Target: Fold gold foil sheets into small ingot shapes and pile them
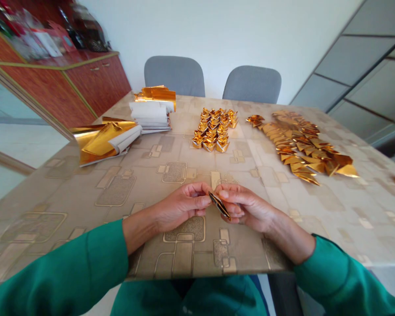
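A small folded piece of gold foil paper (pixel 219 206) is held over the near part of the table, its layered edge facing me. My left hand (pixel 187 202) pinches its upper left tip between thumb and fingers. Around its right side, my right hand (pixel 245 204) is closed, with the thumb on top and fingers underneath. Farther back stand rows of finished gold paper ingots (pixel 212 131). To the right lies a spread pile of flat folded gold papers (pixel 302 145).
At the back left are a stack of white-backed gold sheets (pixel 150 116) and a loose curled bundle of gold sheets (pixel 107 138). A patterned cloth covers the table (pixel 144 169). Two grey chairs (pixel 174 74) stand behind it, and a wooden cabinet (pixel 85 81) is at the left.
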